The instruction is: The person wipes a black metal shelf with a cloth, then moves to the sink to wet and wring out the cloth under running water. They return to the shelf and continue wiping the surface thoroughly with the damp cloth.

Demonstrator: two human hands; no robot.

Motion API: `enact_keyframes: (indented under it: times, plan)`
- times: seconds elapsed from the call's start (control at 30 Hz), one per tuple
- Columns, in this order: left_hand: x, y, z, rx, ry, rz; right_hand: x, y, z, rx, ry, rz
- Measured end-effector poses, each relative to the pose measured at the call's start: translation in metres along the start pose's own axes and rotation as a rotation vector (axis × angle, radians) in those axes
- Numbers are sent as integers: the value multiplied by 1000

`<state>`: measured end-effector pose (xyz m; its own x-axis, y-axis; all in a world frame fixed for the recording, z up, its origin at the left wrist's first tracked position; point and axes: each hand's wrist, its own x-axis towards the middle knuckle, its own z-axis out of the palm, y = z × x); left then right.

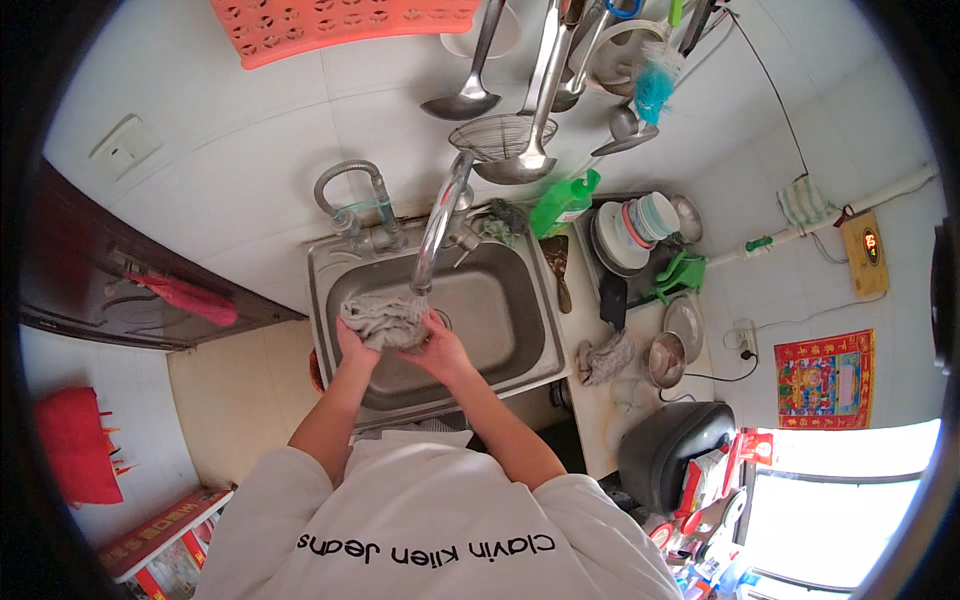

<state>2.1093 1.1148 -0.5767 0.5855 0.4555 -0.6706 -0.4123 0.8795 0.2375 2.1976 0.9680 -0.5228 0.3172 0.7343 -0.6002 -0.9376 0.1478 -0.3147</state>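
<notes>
A wet grey cloth (381, 319) is bunched up between my two hands over the stainless steel sink (491, 315). My left hand (355, 343) grips its left end, fingers partly hidden by the folds. On the other end, my right hand (442, 346) holds the cloth just below the spout. Water runs from the curved chrome faucet (442, 225) onto the cloth's right side, by my right fingers. Part of the drain (444, 318) shows just beyond my right hand.
Ladles (517, 169) and a wire strainer (499, 135) hang above the faucet. To the right are a green detergent bottle (562, 204), stacked bowls (649, 219), a scraper (557, 270), another cloth (606, 358), a metal bowl (665, 358) and a black appliance (671, 450). A flexible hose (349, 171) stands behind the sink.
</notes>
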Motion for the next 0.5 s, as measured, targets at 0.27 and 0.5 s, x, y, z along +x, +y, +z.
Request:
enact_keyframes:
  times: [0.27, 0.5]
  plan:
    - [3, -19, 30, 67, -64, -54, 10, -17, -35, 71, 68, -37]
    - [-2, -27, 20, 87, -60, -72, 11, -7, -24, 127, 163, 30]
